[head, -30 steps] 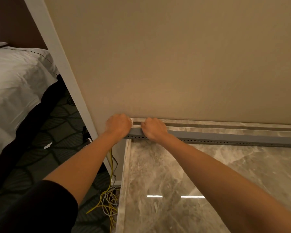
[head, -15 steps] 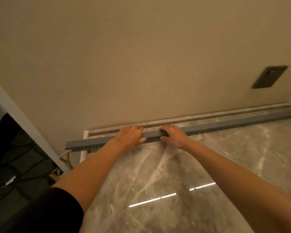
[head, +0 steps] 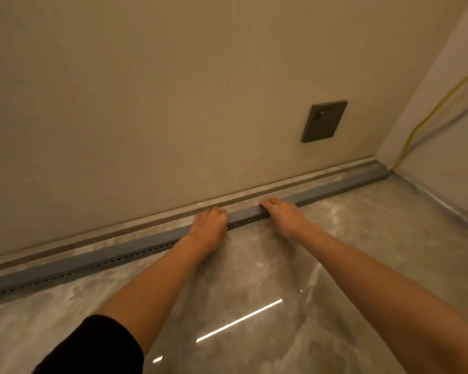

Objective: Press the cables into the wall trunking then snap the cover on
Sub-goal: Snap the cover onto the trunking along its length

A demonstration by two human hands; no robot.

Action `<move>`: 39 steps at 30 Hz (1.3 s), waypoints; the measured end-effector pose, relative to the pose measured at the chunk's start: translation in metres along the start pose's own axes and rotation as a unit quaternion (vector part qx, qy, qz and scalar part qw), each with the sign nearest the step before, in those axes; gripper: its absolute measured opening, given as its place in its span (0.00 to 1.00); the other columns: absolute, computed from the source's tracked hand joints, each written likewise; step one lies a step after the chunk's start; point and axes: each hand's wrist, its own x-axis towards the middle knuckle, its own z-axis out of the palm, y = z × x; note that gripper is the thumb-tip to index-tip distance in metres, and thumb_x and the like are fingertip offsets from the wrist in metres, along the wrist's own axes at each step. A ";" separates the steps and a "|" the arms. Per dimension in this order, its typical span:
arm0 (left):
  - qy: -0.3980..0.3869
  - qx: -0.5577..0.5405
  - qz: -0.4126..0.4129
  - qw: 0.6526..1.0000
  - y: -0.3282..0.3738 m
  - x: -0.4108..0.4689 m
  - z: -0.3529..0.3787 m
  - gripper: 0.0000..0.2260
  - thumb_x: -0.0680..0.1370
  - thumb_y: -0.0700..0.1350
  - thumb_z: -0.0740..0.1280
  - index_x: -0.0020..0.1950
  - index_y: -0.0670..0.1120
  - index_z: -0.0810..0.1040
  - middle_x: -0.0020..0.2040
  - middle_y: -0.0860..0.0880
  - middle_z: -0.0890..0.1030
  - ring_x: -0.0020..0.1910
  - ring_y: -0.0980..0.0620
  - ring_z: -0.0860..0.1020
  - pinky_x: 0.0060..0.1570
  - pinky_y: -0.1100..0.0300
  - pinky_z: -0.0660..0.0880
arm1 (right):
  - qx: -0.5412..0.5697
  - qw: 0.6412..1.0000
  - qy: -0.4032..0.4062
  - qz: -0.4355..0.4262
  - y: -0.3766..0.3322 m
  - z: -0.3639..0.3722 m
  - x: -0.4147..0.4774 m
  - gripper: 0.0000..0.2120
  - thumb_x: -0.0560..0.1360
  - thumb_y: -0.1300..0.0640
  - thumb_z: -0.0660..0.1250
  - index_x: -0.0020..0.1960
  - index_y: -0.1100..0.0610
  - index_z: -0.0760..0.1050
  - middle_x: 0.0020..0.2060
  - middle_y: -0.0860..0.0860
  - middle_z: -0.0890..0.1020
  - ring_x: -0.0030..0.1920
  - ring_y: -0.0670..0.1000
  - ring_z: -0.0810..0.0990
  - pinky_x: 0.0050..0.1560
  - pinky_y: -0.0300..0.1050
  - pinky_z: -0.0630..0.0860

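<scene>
left arm: wearing a black sleeve (head: 92, 346), looks pushed up, showing just at the bottom edge
left forearm: going bare from the sleeve to the left hand (head: 210, 225)
right arm: showing no sleeve at all
right hand (head: 283, 215): wearing no glove, same as the left

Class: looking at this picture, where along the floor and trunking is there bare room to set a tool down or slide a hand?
Bare marble floor lies open in front of the grey trunking, on both sides of the arms. The trunking between left hand and right hand is tight. The corner by the yellow cable is crowded.
</scene>
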 end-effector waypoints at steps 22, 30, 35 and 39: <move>0.008 0.049 -0.057 0.997 0.112 0.110 -0.012 0.14 0.80 0.42 0.60 0.64 0.38 0.68 0.62 0.39 0.72 0.59 0.39 0.74 0.54 0.50 0.70 | -0.049 0.999 0.004 -0.011 0.207 -0.019 0.055 0.16 0.76 0.69 0.60 0.63 0.62 0.70 0.65 0.59 0.68 0.62 0.60 0.72 0.57 0.53 0.74; 0.060 0.054 -0.056 0.995 0.120 0.112 -0.015 0.09 0.74 0.35 0.66 0.53 0.37 0.77 0.53 0.38 0.77 0.54 0.38 0.76 0.46 0.49 0.74 | -0.034 0.998 0.045 0.021 0.207 -0.020 0.058 0.17 0.77 0.69 0.59 0.65 0.64 0.67 0.65 0.60 0.68 0.66 0.59 0.66 0.58 0.51 0.73; 0.073 0.085 -0.087 0.990 0.125 0.120 -0.009 0.12 0.79 0.35 0.56 0.62 0.40 0.71 0.61 0.41 0.72 0.62 0.41 0.70 0.55 0.51 0.70 | -0.044 0.997 0.043 0.046 0.207 -0.017 0.062 0.15 0.78 0.66 0.60 0.64 0.62 0.68 0.62 0.59 0.74 0.65 0.58 0.69 0.55 0.50 0.75; 0.062 0.091 -0.102 0.989 0.129 0.123 -0.012 0.13 0.80 0.34 0.55 0.63 0.39 0.71 0.62 0.40 0.73 0.62 0.41 0.70 0.56 0.51 0.71 | -0.035 0.995 0.052 0.078 0.200 -0.017 0.058 0.17 0.77 0.67 0.60 0.65 0.62 0.67 0.62 0.60 0.75 0.66 0.58 0.68 0.59 0.51 0.74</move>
